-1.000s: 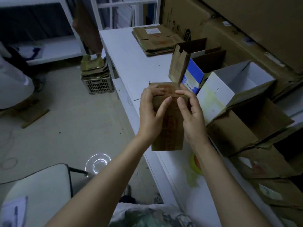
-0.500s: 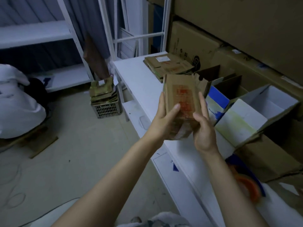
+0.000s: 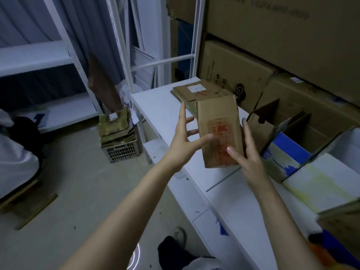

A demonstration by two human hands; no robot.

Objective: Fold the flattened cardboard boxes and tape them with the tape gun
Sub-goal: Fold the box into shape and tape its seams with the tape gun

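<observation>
My right hand (image 3: 248, 164) pinches the cardboard box (image 3: 216, 114), left hand (image 3: 184, 141) released; it seems light and stiff, so I'd grip its long edges.

Dim bluish light. Pale floor (image 3: 64, 191), white metal shelving (image 3: 35, 59), grey curtain (image 3: 93, 26) behind, white worktable (image 3: 155, 102), plastic crate (image 3: 121, 152) on floor beside it.

nothing properly legible here, red block print on the cardboard box (image 3: 220, 131) just a blur, white label (image 3: 196, 88) on the flat stack (image 3: 182, 92) behind the box unreadable too, smeared dark lettering on the big carton (image 3: 272, 36) above that box
</observation>
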